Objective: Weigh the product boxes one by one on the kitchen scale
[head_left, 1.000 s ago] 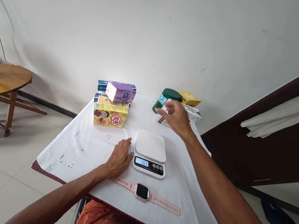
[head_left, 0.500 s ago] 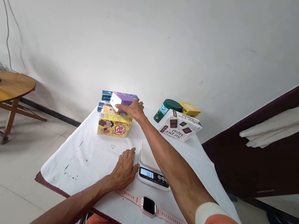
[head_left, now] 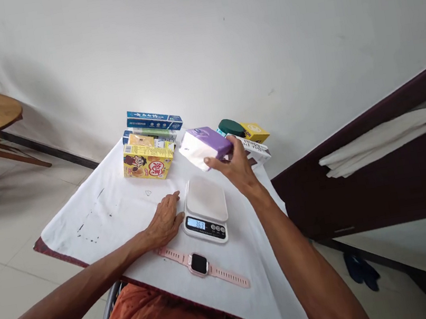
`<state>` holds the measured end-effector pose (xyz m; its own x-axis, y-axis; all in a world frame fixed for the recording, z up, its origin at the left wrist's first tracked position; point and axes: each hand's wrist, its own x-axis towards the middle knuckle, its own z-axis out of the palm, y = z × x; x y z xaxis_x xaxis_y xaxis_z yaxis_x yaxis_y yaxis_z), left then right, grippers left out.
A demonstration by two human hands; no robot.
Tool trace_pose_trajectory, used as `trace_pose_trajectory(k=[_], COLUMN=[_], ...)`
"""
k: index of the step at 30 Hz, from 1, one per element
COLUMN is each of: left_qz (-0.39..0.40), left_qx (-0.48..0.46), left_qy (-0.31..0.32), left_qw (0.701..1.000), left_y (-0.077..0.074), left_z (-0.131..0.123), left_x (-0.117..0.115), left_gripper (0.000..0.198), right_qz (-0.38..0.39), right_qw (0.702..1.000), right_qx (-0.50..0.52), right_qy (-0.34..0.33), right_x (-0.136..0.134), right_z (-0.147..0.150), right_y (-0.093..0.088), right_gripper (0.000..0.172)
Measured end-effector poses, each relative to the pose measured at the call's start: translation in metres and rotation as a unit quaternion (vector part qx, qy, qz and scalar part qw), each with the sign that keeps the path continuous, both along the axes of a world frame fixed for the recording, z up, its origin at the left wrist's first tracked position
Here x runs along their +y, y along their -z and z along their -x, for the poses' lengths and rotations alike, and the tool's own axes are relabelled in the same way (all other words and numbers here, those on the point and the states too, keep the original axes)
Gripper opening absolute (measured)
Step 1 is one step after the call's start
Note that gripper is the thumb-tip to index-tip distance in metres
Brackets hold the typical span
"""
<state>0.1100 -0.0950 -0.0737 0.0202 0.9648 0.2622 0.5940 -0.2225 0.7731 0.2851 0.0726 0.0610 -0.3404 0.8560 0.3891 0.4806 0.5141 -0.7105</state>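
A purple and white pack of tissues (head_left: 203, 145) is in my right hand (head_left: 240, 168), thumb along its near side. It is held above the far part of the table, beyond the kitchen scale (head_left: 205, 199). The scale's platform is bare and its display is lit. My left hand (head_left: 164, 222) lies on the cloth with fingers stretched out, its thumb at the scale's left edge. In front of the scale a pink smartwatch (head_left: 199, 264) lies with its strap spread flat.
At the back left stand a yellow snack box (head_left: 148, 162) and blue boxes (head_left: 154, 119). Back right are a green-lidded container (head_left: 230, 127), a yellow box (head_left: 256, 132) and a white box (head_left: 259, 151), partly behind my right hand. A wall borders the white-covered table (head_left: 97, 219).
My right hand has carried the tissue pack from above the boxes at the left toward the right, uncovering the blue boxes and the scale's platform. My left hand stays beside the scale.
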Motion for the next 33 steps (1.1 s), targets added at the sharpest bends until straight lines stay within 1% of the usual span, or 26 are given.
trace_pose_trajectory(k=[1, 3, 5, 7, 10, 13, 16, 18, 20, 22, 24, 26, 28, 30, 31, 33], left_qz=[0.0, -0.001, -0.005, -0.011, -0.02, -0.029, -0.034, -0.03, -0.025, -0.021, -0.017, -0.002, 0.028, 0.048, 0.046, 0.017], left_qx=[0.001, 0.005, 0.011, 0.016, 0.017, 0.013, 0.003, -0.004, -0.009, -0.015, -0.029, -0.056, -0.084, -0.097, -0.096, -0.074], left_qy=[0.001, 0.003, 0.001, -0.003, -0.006, -0.003, -0.002, -0.001, 0.0, 0.002, 0.004, -0.001, -0.007, -0.004, 0.001, 0.012], left_qw=[1.0, 1.0, 1.0, 1.0, 1.0, 0.999, 0.999, 1.0, 1.0, 1.0, 0.999, 0.998, 0.996, 0.994, 0.994, 0.997], left_y=[0.0, 0.0, 0.0, 0.0, 0.002, 0.004, 0.005, 0.005, 0.004, 0.002, -0.001, -0.01, -0.026, -0.048, -0.06, -0.083], left_z=[0.0, 0.001, 0.002, 0.003, 0.004, 0.005, 0.005, 0.005, 0.005, 0.005, 0.006, 0.008, 0.011, 0.014, 0.014, 0.014], left_x=[0.0, 0.001, 0.001, 0.001, 0.0, 0.0, 0.0, 0.0, 0.001, 0.001, 0.0, -0.004, -0.011, -0.019, -0.022, -0.022], left_gripper=[0.058, 0.059, 0.058, 0.057, 0.057, 0.057, 0.057, 0.057, 0.058, 0.059, 0.059, 0.061, 0.066, 0.071, 0.074, 0.08], right_qz=[0.027, 0.05, 0.035, 0.001, -0.06, -0.095, -0.125, -0.157, -0.187, -0.204, -0.209, -0.207, -0.19, -0.151, -0.122, -0.053], right_qw=[1.0, 0.998, 0.996, 0.99, 0.977, 0.966, 0.958, 0.957, 0.959, 0.963, 0.965, 0.967, 0.97, 0.976, 0.978, 0.978], right_qx=[-0.001, -0.005, -0.028, -0.053, -0.072, -0.107, -0.136, -0.132, -0.121, -0.109, -0.092, -0.07, -0.043, -0.005, 0.02, 0.082], right_qy=[0.006, 0.035, 0.081, 0.134, 0.193, 0.216, 0.219, 0.206, 0.174, 0.14, 0.126, 0.131, 0.144, 0.16, 0.168, 0.185], right_x=[-0.013, -0.039, -0.061, -0.076, -0.091, -0.103, -0.113, -0.114, -0.111, -0.107, -0.105, -0.106, -0.106, -0.101, -0.097, -0.083], right_z=[-0.017, -0.04, -0.049, -0.045, -0.026, -0.014, -0.021, -0.033, -0.044, -0.051, -0.053, -0.055, -0.059, -0.065, -0.068, -0.074], right_y=[0.005, 0.019, 0.035, 0.053, 0.075, 0.083, 0.077, 0.065, 0.05, 0.035, 0.025, 0.021, 0.023, 0.031, 0.037, 0.05], right_gripper=[0.099, 0.104, 0.108, 0.112, 0.115, 0.112, 0.106, 0.1, 0.091, 0.084, 0.077, 0.069, 0.061, 0.055, 0.053, 0.051])
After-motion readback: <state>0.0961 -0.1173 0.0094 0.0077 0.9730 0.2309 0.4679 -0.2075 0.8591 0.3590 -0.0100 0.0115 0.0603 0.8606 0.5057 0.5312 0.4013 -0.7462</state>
